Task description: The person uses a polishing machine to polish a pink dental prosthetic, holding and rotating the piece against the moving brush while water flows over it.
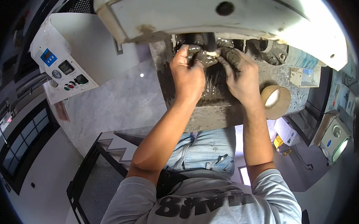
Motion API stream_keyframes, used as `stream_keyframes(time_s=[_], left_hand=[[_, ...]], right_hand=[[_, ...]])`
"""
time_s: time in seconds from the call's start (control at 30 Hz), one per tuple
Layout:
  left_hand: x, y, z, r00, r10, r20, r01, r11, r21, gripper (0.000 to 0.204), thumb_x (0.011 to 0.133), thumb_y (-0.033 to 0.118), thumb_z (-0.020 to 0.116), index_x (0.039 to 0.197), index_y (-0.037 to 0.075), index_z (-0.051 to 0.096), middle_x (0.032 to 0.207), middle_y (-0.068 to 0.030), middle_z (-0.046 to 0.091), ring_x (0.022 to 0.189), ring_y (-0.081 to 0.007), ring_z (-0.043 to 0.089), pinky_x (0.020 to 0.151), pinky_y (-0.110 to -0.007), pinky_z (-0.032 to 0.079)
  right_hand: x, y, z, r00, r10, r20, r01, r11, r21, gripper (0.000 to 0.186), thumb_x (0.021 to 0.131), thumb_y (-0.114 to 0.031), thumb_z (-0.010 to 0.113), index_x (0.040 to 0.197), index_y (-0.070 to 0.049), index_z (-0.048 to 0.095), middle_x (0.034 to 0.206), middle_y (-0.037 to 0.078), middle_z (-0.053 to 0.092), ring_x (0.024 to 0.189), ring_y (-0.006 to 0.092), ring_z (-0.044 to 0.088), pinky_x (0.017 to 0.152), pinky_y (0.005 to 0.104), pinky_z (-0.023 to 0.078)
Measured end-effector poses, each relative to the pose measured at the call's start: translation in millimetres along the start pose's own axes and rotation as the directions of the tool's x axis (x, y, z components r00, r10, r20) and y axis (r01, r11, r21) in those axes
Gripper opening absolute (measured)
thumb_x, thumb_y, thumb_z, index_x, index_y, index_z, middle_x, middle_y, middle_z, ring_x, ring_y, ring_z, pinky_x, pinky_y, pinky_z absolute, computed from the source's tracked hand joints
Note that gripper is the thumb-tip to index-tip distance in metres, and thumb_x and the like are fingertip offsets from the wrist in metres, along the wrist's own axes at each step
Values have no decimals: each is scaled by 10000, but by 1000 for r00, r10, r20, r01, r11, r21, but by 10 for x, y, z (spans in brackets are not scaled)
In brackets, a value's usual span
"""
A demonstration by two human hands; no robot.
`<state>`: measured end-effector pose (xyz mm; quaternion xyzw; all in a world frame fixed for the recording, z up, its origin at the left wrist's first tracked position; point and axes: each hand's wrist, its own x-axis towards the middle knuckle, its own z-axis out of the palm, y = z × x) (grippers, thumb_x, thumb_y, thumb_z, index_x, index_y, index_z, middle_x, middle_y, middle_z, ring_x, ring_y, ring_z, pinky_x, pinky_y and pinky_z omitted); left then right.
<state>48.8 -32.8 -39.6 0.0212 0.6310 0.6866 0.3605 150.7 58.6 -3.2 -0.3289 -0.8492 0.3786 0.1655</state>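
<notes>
L hand [187,74] & R hand [241,74] were side by side on wet, grimy machine table [215,113], under white machine housing [214,14]. Both pinched a small pale workpiece [211,53] at the dark spindle tip [209,40]; fingers dark w/ sludge. Tape roll [275,100] lay just R of R wrist. Control panel [64,74] well off to L.
</notes>
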Motion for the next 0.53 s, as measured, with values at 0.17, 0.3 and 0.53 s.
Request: stream_keyframes(time_s=[0.17, 0.3, 0.53], left_hand=[[29, -6, 43, 1000, -20, 2, 20, 991, -133, 325, 770, -227, 452, 943, -9, 619, 893, -44, 660, 788, -104, 614, 729, -243, 499], [-139, -36, 108, 1000, 2, 23, 2, 986, -166, 289, 782, -209, 448, 905, 0, 606, 871, -54, 667, 766, -116, 630, 721, -252, 513], [-93, -96, -35, 997, -71, 29, 76, 952, -295, 322, 795, -185, 470, 1008, -5, 632, 955, -113, 697, 814, -161, 677, 782, -298, 554]], right_hand=[[4, 26, -34, 1000, -6, -7, 6, 998, -67, 294, 761, 81, 642, 1042, 9, 689, 1010, 201, 680, 908, 380, 669, 789, 391, 532], [-21, -5, -145, 998, -45, -37, 43, 998, -36, 283, 762, 80, 637, 1027, 1, 692, 960, 203, 670, 863, 393, 662, 740, 409, 532], [16, -144, -143, 999, 14, 52, -12, 1000, -25, 291, 754, 69, 683, 1038, 4, 688, 1027, 202, 678, 923, 381, 670, 790, 382, 530]])
